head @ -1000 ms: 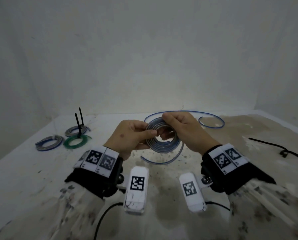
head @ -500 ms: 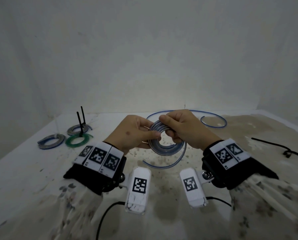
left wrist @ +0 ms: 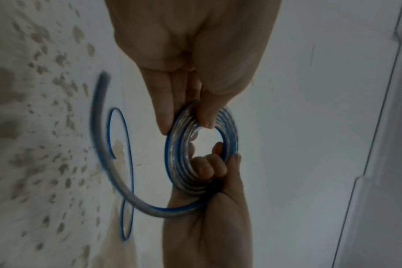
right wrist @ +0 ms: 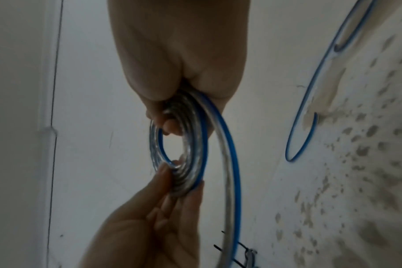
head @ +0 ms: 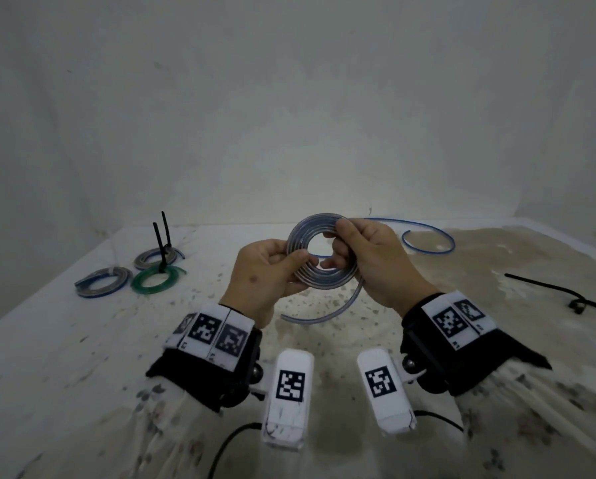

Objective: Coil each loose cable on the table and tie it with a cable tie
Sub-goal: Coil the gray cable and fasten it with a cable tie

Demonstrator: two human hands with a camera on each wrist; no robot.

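Pinching opposite sides of the coiled cable [head: 319, 259] above the table [head: 82, 340], both hands: left hand [head: 265, 274], right hand [head: 376, 261].

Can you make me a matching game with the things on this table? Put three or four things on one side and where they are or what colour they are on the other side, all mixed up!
Things:
1. clear-and-blue cable coil
2. green coil
3. black cable
4. thin blue cable

Places or states:
A. lying at the table's right edge
B. held up in both hands
C. lying loose behind the right hand
D. tied, at the far left beside two grey coils

Pairs: 1-B, 2-D, 3-A, 4-C
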